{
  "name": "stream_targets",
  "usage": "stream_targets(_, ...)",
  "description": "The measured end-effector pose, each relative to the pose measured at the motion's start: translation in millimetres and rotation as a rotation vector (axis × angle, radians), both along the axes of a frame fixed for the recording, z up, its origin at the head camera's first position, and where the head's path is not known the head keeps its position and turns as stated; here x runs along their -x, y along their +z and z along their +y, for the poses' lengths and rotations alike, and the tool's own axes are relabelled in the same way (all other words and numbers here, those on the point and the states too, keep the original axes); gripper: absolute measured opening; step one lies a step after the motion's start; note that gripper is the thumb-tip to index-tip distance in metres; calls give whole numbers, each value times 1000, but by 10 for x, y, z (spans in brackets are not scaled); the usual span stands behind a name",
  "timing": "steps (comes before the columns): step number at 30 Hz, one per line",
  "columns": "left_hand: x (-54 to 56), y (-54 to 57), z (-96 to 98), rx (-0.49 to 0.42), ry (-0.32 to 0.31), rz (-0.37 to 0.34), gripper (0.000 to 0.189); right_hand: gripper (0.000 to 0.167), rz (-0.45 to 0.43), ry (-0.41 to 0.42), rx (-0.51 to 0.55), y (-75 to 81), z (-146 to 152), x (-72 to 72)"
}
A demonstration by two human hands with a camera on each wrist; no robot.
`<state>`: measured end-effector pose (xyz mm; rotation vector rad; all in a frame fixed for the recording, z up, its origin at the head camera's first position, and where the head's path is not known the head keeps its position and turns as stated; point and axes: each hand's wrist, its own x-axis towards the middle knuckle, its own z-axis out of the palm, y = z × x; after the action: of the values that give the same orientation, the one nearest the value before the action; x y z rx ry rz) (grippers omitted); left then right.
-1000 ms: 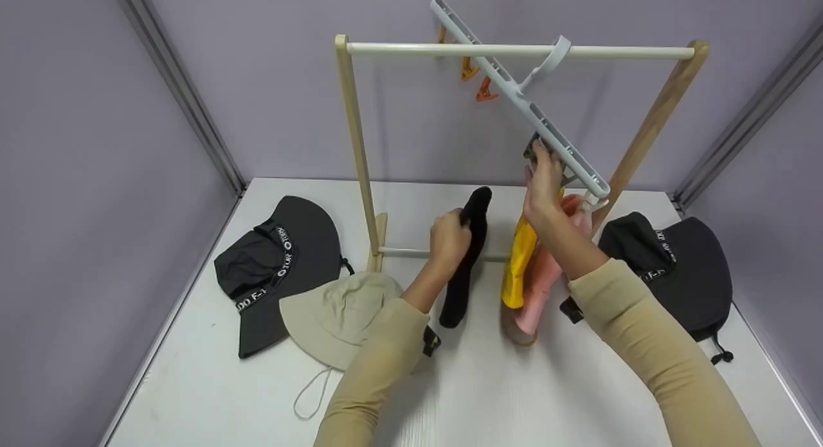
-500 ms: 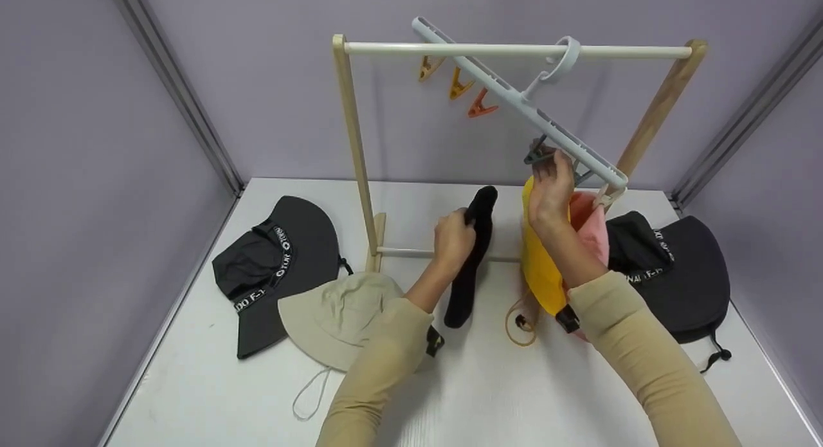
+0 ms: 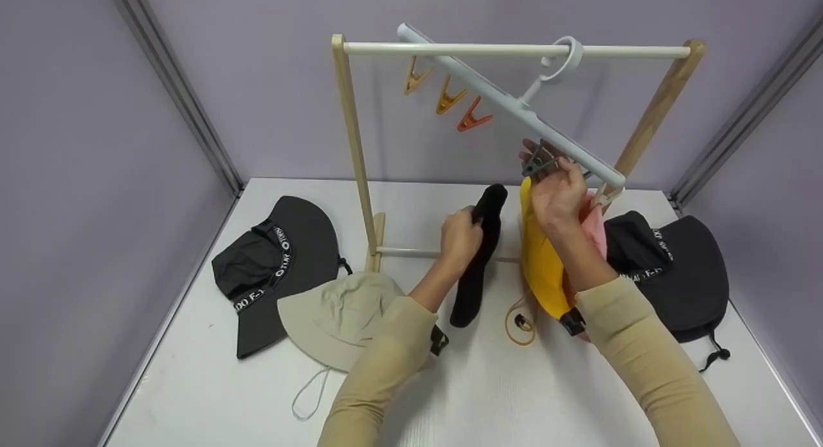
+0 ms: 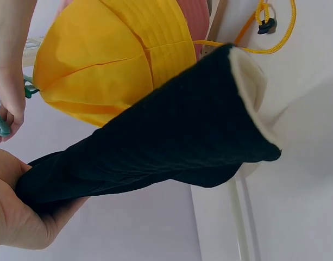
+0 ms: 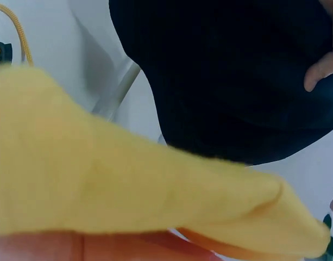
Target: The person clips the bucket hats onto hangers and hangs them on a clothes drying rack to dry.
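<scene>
My left hand point(image 3: 461, 236) grips a black hat point(image 3: 481, 257), which shows edge-on in the head view. A pale lining shows at the black hat's point(image 4: 155, 125) open end in the left wrist view. My right hand point(image 3: 558, 190) is raised under the white hanger point(image 3: 476, 80), its thumb and fingers pinching the arms of a dark green clothespin point(image 3: 537, 164). Just below it hang a yellow hat point(image 3: 540, 260) and, behind that, a pink hat point(image 3: 596, 225). Another green clothespin point(image 4: 29, 86) sits at the yellow hat's crown. The right wrist view is mostly filled by yellow cloth point(image 5: 128, 174).
The hanger's hook rests over the rail point(image 3: 450, 49) of a wood-framed rack. Three orange and yellow clothespins point(image 3: 450, 100) hang from its left half. On the white table lie a black cap point(image 3: 302, 241) and beige hat point(image 3: 350, 312) at left, a black hat point(image 3: 691, 273) at right.
The hanger's left end has swung left and down. My right hand has shifted slightly right and turned its palm more into view. The left hand has moved a little right with the black hat.
</scene>
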<state>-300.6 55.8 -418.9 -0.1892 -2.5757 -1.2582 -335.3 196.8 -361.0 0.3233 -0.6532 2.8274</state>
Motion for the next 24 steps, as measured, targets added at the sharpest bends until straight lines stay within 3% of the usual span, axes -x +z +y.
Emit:
stream_targets(12, 11, 34, 35, 35, 8, 25, 11, 36, 49, 20, -106, 41, 18, -37)
stream_targets(24, -14, 88, 74, 36, -38, 10, 13, 35, 48, 15, -209, 49, 99, -49)
